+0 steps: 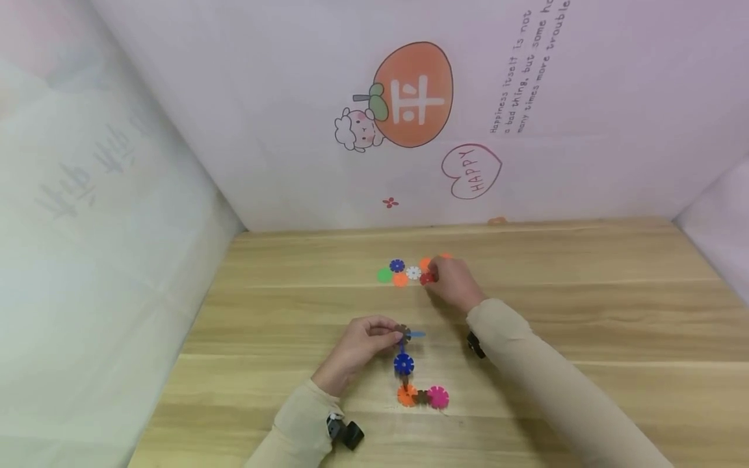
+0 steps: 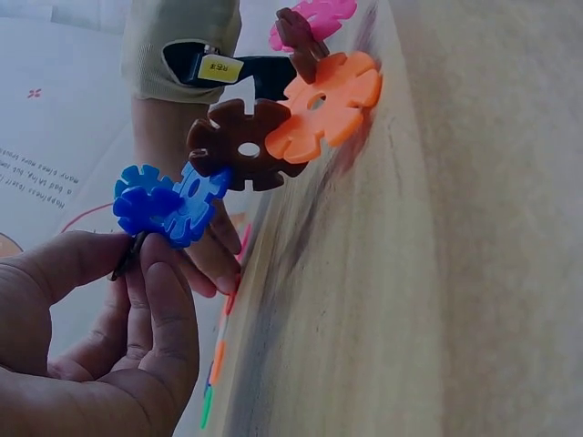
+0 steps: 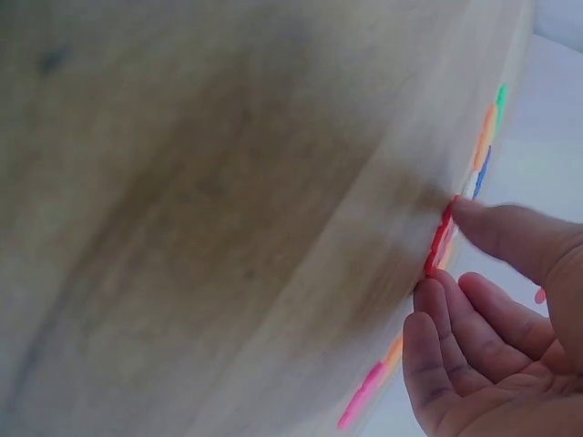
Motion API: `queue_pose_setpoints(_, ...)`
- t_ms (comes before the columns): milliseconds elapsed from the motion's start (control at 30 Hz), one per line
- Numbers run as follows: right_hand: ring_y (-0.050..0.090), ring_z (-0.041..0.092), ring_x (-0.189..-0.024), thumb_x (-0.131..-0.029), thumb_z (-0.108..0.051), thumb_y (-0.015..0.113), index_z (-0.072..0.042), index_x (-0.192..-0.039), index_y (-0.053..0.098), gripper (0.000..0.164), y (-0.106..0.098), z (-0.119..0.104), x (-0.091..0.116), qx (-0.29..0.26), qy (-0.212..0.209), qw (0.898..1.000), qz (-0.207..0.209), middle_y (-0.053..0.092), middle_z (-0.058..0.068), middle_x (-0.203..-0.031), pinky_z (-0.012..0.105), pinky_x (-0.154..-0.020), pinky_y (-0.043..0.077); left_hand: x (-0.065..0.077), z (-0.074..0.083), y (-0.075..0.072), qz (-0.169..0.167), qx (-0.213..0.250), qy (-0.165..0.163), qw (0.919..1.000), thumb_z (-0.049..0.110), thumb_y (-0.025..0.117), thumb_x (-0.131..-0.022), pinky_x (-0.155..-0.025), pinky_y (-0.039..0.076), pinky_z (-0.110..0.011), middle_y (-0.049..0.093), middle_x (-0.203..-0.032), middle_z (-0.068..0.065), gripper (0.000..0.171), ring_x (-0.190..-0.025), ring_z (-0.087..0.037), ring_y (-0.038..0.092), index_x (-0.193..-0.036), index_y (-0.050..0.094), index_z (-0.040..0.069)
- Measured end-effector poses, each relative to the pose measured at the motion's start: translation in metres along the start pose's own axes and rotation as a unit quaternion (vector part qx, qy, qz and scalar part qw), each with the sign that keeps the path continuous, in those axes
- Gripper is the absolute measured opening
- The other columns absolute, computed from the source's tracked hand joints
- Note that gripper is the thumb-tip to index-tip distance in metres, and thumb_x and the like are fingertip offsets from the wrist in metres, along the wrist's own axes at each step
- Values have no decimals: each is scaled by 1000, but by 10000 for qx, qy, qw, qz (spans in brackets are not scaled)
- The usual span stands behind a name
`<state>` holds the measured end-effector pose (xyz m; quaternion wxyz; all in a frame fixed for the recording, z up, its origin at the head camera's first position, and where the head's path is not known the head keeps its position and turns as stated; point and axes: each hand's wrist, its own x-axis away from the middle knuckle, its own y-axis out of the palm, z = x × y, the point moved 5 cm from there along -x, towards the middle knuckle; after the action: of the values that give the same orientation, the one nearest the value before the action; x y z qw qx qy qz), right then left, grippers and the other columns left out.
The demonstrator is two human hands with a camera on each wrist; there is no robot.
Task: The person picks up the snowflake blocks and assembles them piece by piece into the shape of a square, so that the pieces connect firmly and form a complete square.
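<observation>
My left hand (image 1: 364, 343) pinches a dark brown notched disc (image 1: 404, 331) between thumb and fingertips, at the far end of a chain of interlocking plastic discs. A light blue disc (image 1: 417, 334) sticks out edge-on beside it. Along the chain towards me come blue pieces (image 1: 404, 364), a brown disc (image 2: 239, 146), an orange disc (image 2: 332, 105), another brown one (image 1: 422, 396) and a pink disc (image 1: 438, 397). Farther back, my right hand (image 1: 458, 283) holds a red disc (image 3: 441, 238) by its edges, thumb on one side and fingertips on the other, close to the tabletop.
Loose discs lie near the right hand: green (image 1: 384, 275), dark blue (image 1: 397, 265), orange (image 1: 400, 279), white (image 1: 413, 273) and more orange (image 1: 425, 264). A pink disc (image 3: 362, 395) shows in the right wrist view. A printed curtain (image 1: 292, 162) stands behind the wooden table (image 1: 281, 312).
</observation>
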<state>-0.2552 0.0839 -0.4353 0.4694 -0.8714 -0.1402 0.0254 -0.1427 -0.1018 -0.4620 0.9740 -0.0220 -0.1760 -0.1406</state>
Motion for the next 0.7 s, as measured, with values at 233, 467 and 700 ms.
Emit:
queue_pose_setpoints(233,65,28,-91,-84,-5,74,2,-102,68,21,1,1,3,-103,-208,9997,-106,70,15,-96,40,-84,57,-1,0,-2,-3,9,-19,10000,7,69,-91,-87,59,-30,74,-102,-11,21,-87,-12,70,-108,67,-4)
queue_pose_setpoints(467,66,20,-87,-85,-4,72,-6,-97,71,13,1,7,34,-730,-416,9953,-477,71,7,-92,38,-82,59,-1,0,-1,-31,64,-38,10000,7,68,-91,-86,59,-30,74,-103,-12,20,-86,-13,70,-108,66,-3)
queue_pose_setpoints(700,66,15,-81,-92,-14,67,-5,-105,71,16,2,15,66,-1660,-42,9819,-907,73,4,-92,30,-72,58,1,0,0,-85,94,-48,9999,7,68,-92,-85,60,-30,74,-103,-11,20,-86,-12,69,-109,66,-3)
